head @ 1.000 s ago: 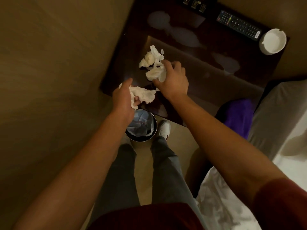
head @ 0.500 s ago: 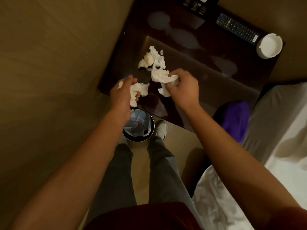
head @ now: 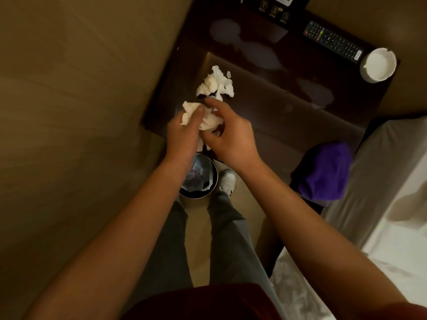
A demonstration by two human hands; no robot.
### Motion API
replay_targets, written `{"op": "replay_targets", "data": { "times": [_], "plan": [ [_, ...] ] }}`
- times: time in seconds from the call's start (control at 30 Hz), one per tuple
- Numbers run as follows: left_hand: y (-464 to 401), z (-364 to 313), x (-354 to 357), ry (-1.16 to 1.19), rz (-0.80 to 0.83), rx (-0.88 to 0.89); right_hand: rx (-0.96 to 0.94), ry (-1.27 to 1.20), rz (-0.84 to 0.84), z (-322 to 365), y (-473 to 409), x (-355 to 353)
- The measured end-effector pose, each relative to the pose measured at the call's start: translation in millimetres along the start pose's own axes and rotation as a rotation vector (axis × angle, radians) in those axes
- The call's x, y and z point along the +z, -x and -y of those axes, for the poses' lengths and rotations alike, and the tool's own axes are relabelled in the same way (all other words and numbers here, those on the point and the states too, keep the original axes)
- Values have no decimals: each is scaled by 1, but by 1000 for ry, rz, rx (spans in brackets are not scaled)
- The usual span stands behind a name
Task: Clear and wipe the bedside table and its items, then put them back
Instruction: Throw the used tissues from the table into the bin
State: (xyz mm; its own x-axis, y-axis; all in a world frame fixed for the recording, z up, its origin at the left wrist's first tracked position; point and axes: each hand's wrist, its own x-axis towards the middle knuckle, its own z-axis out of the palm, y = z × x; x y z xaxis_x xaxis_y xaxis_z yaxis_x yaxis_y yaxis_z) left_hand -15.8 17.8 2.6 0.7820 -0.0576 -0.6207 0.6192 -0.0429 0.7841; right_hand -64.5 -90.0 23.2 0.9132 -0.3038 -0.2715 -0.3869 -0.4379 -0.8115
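The dark bedside table (head: 272,116) carries a crumpled pile of white tissues (head: 216,84) near its left side. At the table's near left corner, my left hand (head: 182,132) grips a wad of white tissue (head: 204,120), thumb over it. My right hand (head: 227,135) meets it there, its fingers curled on the same wad from the right. A black remote (head: 332,41) and a white ashtray (head: 377,64) lie at the table's far right. A purple cloth (head: 323,172) lies at the table's near right corner, by the bed.
A round bin (head: 199,179) with a liner and crumpled paper stands on the floor below my hands, between my feet and the wall. A black card stand (head: 275,10) sits at the table's back. The bed (head: 381,204) borders the right; a wall runs along the left.
My right hand carried its tissue from the pile toward my left hand. Both hands have come together over the table's near left corner, pressing the tissues into one wad.
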Motion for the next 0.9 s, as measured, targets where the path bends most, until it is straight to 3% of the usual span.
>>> {"op": "replay_targets", "data": {
  "times": [0.13, 0.27, 0.63, 0.9],
  "plan": [
    [-5, 3, -10, -18, -61, 29, -12, 8, -25, 0, -15, -8],
    [-11, 6, -19, -12, -109, 16, 19, 191, -77, -5, -53, -16],
    [-15, 21, -32, 43, -95, -16, 108, 663, 155, -19, -123, 14],
    [-18, 27, -40, 32, -84, -24, 60, 811, 146, -27, -116, 26]
  ]
}}
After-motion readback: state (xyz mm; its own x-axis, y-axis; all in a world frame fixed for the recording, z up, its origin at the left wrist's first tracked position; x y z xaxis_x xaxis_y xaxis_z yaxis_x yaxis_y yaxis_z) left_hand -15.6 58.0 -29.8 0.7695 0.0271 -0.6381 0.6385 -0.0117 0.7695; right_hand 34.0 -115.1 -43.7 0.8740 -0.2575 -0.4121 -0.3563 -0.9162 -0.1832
